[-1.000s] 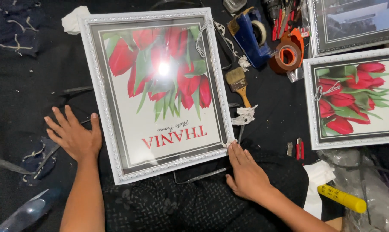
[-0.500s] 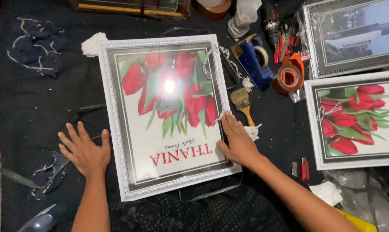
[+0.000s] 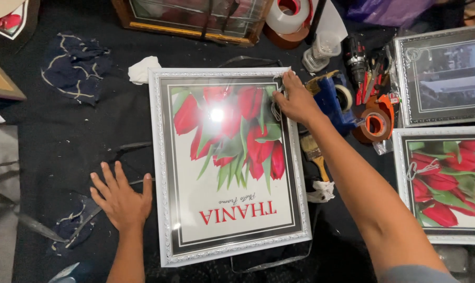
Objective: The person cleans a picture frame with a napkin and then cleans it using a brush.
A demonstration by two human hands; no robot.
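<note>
At the middle of the dark worktop (image 3: pixel 64 152) lies the picture frame (image 3: pixel 158 173), flat and face up, white with a patterned moulding, holding a print of red tulips under glass that throws back a bright glare. The right hand (image 3: pixel 296 99) rests on the frame's far right corner, its fingers (image 3: pixel 289 81) curled over the moulding and gripping the edge there; a loop of thin wire seems to lie under the palm, though it is too small to be sure. The left hand (image 3: pixel 121 199) lies flat on the worktop just beside the frame's left side, fingers spread and holding nothing, the thumb touching the moulding. The step in hand appears to be steadying and squaring the finished frame, or checking that corner. The next move would likely call for a firm hold on both sides before any lift, since the glass is heavy and slick. Just right of the frame lie a paintbrush (image 3: pixel 314 154), a blue tape dispenser (image 3: pixel 332 99) and an orange roll of tape (image 3: pixel 376 124). Farther right sit a second tulip frame (image 3: pixel 405 183) and a silver frame (image 3: pixel 402 78).
</note>
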